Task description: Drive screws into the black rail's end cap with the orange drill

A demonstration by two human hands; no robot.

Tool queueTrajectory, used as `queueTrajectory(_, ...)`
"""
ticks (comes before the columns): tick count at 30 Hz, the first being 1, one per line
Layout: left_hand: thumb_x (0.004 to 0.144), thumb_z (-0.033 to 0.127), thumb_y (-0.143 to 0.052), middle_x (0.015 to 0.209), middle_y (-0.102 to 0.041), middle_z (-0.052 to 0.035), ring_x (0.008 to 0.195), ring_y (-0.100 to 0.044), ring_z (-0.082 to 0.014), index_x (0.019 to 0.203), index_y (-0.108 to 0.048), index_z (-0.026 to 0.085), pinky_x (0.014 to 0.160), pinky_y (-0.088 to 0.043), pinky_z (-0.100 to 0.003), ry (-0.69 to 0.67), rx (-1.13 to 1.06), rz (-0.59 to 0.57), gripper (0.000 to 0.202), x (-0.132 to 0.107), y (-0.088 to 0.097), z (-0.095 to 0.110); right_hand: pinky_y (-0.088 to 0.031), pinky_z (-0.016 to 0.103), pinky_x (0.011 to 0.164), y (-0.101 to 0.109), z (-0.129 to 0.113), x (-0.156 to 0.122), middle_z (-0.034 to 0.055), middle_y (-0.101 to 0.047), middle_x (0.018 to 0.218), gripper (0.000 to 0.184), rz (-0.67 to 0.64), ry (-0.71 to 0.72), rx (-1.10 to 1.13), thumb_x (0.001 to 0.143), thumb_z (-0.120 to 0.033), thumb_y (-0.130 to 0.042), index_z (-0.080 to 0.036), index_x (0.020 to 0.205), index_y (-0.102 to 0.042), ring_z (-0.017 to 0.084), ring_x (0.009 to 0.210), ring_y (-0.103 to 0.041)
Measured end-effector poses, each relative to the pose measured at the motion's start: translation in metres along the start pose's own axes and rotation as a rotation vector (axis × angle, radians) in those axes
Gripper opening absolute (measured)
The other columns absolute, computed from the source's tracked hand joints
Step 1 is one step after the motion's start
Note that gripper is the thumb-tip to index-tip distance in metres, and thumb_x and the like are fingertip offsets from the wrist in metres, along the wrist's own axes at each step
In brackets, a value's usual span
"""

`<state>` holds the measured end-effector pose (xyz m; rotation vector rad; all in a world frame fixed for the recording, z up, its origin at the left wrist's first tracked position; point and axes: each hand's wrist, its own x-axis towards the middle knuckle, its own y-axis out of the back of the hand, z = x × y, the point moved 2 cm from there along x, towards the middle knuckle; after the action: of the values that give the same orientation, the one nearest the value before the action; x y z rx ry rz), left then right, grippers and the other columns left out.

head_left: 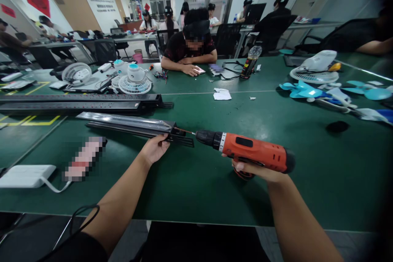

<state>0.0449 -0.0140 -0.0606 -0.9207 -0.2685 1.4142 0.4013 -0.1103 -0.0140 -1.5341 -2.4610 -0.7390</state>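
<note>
My right hand grips an orange and black cordless drill, held level with its bit pointing left. The bit tip meets the right end of a long black and silver metal bar that lies on the green table. My left hand is closed on that end of the bar, fingers over its near edge, just left of the drill's chuck.
Two longer black bars lie behind. A white power adapter and cable sit at the near left. Small white fans, blue fan blades, a bottle and paper scraps lie farther off. A person sits opposite; others work behind.
</note>
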Motion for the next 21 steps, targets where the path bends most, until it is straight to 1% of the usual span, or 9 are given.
queueTrajectory(3,0.073,-0.005,-0.077,0.072,-0.067,-0.0007,0.052,-0.049,-0.0043,0.082,-0.072,0.011,0.047,-0.045,-0.015,0.000,0.030,0.029,0.018,-0.0008,0.0003,0.0000,-0.063,0.030,0.057,0.0007,0.0014,-0.0015,0.0027,-0.067,0.077,0.018,-0.014,0.000,-0.018,0.103,-0.033,-0.072,-0.019,0.115,-0.076,0.016,0.061,-0.064)
queueTrajectory(5,0.071,-0.003,-0.079,0.071,-0.067,-0.0002,0.051,-0.049,-0.0045,0.080,-0.072,0.011,0.047,-0.045,-0.016,-0.015,0.055,0.024,0.018,-0.0013,0.0000,-0.0002,-0.062,0.029,0.056,0.0009,0.0017,-0.0020,0.0018,-0.066,0.076,0.017,-0.027,0.015,-0.017,0.104,-0.032,-0.072,-0.019,0.115,-0.075,0.015,0.060,-0.064)
queueTrajectory(7,0.070,0.001,-0.081,0.067,-0.064,0.0014,0.050,-0.048,-0.0049,0.075,-0.069,0.012,0.050,-0.047,-0.019,-0.022,0.086,0.013,0.017,-0.0011,0.0001,-0.0012,-0.061,0.028,0.054,0.0006,0.0013,-0.0020,0.0011,-0.066,0.075,0.018,-0.033,0.029,-0.010,0.104,-0.031,-0.072,-0.019,0.118,-0.074,0.014,0.058,-0.063)
queueTrajectory(8,0.070,0.003,-0.081,0.063,-0.061,0.0026,0.048,-0.047,-0.0051,0.070,-0.067,0.013,0.052,-0.049,-0.020,-0.022,0.100,0.013,0.018,-0.0009,0.0005,-0.0018,-0.061,0.028,0.054,0.0004,0.0009,-0.0019,0.0008,-0.066,0.075,0.019,-0.034,0.034,-0.006,0.105,-0.031,-0.071,-0.020,0.120,-0.073,0.014,0.057,-0.063)
queueTrajectory(10,0.070,0.005,-0.080,0.052,-0.051,0.0057,0.046,-0.043,-0.0054,0.061,-0.059,0.016,0.057,-0.051,-0.023,-0.016,0.118,0.026,0.026,-0.0003,0.0015,-0.0032,-0.060,0.027,0.053,-0.0002,0.0000,-0.0017,0.0004,-0.066,0.075,0.021,-0.035,0.038,0.000,0.105,-0.032,-0.070,-0.020,0.122,-0.073,0.013,0.056,-0.062)
queueTrajectory(12,0.071,0.005,-0.079,0.046,-0.041,0.0079,0.045,-0.041,-0.0055,0.056,-0.051,0.018,0.058,-0.051,-0.023,-0.016,0.118,0.030,0.034,-0.0002,0.0017,-0.0043,-0.060,0.027,0.053,-0.0006,-0.0007,-0.0015,0.0002,-0.065,0.075,0.022,-0.039,0.033,0.001,0.105,-0.032,-0.070,-0.020,0.124,-0.072,0.013,0.056,-0.061)
queueTrajectory(14,0.072,0.006,-0.079,0.044,-0.036,0.0089,0.044,-0.038,-0.0054,0.055,-0.048,0.018,0.057,-0.048,-0.022,-0.020,0.113,0.014,0.037,-0.0008,0.0006,-0.0053,-0.060,0.027,0.052,-0.0006,-0.0008,-0.0017,0.0005,-0.065,0.075,0.023,-0.046,0.024,0.001,0.105,-0.032,-0.070,-0.020,0.125,-0.073,0.014,0.057,-0.061)
queueTrajectory(18,0.073,0.007,-0.080,0.044,-0.033,0.0099,0.044,-0.035,-0.0046,0.058,-0.049,0.018,0.055,-0.042,-0.020,-0.043,0.102,-0.018,0.037,-0.0031,-0.0030,-0.0069,-0.060,0.028,0.053,-0.0001,0.0003,-0.0023,0.0025,-0.066,0.076,0.020,-0.026,0.015,-0.003,0.105,-0.033,-0.071,-0.020,0.118,-0.076,0.015,0.059,-0.063)
queueTrajectory(21,0.072,0.009,-0.083,0.045,-0.032,0.0102,0.044,-0.034,-0.0044,0.057,-0.047,0.018,0.056,-0.042,-0.020,-0.058,0.099,-0.028,0.041,-0.0035,-0.0038,-0.0079,-0.061,0.029,0.055,-0.0001,0.0006,-0.0025,0.0026,-0.066,0.076,0.020,-0.008,0.006,-0.002,0.104,-0.035,-0.072,-0.020,0.116,-0.076,0.016,0.060,-0.064)
